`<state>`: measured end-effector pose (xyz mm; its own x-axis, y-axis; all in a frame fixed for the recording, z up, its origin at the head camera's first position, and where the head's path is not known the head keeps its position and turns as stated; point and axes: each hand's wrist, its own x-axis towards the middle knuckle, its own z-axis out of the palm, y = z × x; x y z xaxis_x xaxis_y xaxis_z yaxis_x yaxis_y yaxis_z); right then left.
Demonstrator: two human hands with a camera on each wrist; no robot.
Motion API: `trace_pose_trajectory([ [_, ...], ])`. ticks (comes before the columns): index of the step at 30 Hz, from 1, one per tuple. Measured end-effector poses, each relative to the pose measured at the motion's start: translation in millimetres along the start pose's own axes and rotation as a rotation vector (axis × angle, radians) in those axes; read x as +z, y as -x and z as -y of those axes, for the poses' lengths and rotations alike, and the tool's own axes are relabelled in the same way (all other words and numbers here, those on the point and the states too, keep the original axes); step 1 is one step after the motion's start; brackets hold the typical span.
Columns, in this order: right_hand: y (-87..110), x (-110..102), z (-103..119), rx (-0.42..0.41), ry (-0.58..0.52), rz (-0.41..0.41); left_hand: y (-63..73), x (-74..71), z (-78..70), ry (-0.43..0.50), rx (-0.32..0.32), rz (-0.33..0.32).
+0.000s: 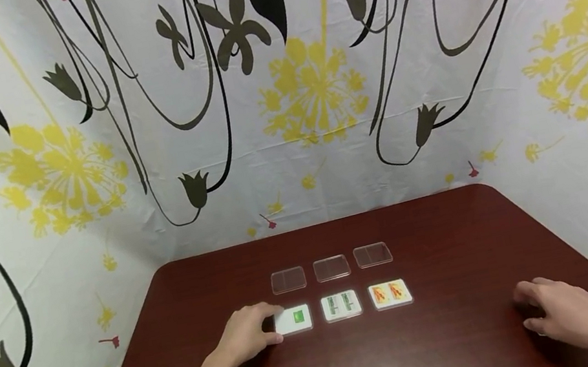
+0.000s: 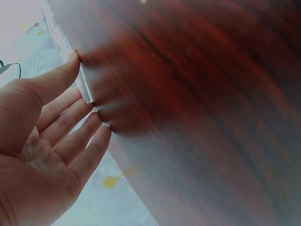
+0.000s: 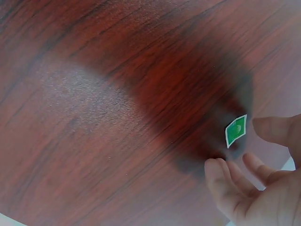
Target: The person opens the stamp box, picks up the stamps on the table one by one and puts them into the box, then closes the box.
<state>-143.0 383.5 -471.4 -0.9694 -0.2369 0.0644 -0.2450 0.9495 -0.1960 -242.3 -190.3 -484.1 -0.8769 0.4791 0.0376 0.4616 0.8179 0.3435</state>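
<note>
My left hand (image 1: pixel 248 332) holds the left end of a shallow plastic case (image 1: pixel 283 324), thumb at the near corner and index finger at the far one. A white base shows inside it, with one small green picture piece (image 1: pixel 298 316) on the right half. In the left wrist view, the thumb and fingertips meet the thin edge of the case. On the right side of the table, my right hand (image 1: pixel 567 312) hovers low with fingers loosely bent. Below it lies another green stamp-like piece (image 3: pixel 236 130) with a white border, between thumb and fingers, hidden in the head view.
Right of the held case stand a case with two green-and-white pieces (image 1: pixel 342 305) and one with two orange pieces (image 1: pixel 390 294). Behind this row lie three clear lids (image 1: pixel 289 280) (image 1: pixel 331 267) (image 1: pixel 373 255). A flower-patterned curtain (image 1: pixel 293 177) surrounds the dark wooden table (image 1: pixel 419 358).
</note>
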Motion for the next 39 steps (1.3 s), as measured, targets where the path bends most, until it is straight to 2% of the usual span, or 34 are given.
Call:
trace_pose_trajectory([
  [7, 2.7, 3.6, -9.6, -0.013, -0.020, -0.012, -0.2, -2.3, -0.8, 0.005, -0.010, 0.000],
  [14, 4.3, 5.6, -11.6, -0.061, -0.017, -0.027, 0.9, -2.2, -0.6, 0.001, -0.001, 0.001],
  [22, 5.7, 6.1, -8.8, 0.059, -0.096, 0.067, 1.0, 2.1, 1.5, -0.012, 0.017, -0.012],
  [27, 6.2, 6.8, -5.6, 0.112, -0.138, 0.094, 0.4, 1.6, 2.1, -0.008, 0.014, -0.006],
  [35, 9.4, 5.6, -3.3, 0.084, -0.152, 0.047, 1.3, 1.3, 2.0, 0.004, 0.023, -0.005],
  [39, 9.8, 4.9, -4.4, 0.076, -0.158, 0.073, 1.1, 1.4, 2.2, -0.001, 0.026, -0.011],
])
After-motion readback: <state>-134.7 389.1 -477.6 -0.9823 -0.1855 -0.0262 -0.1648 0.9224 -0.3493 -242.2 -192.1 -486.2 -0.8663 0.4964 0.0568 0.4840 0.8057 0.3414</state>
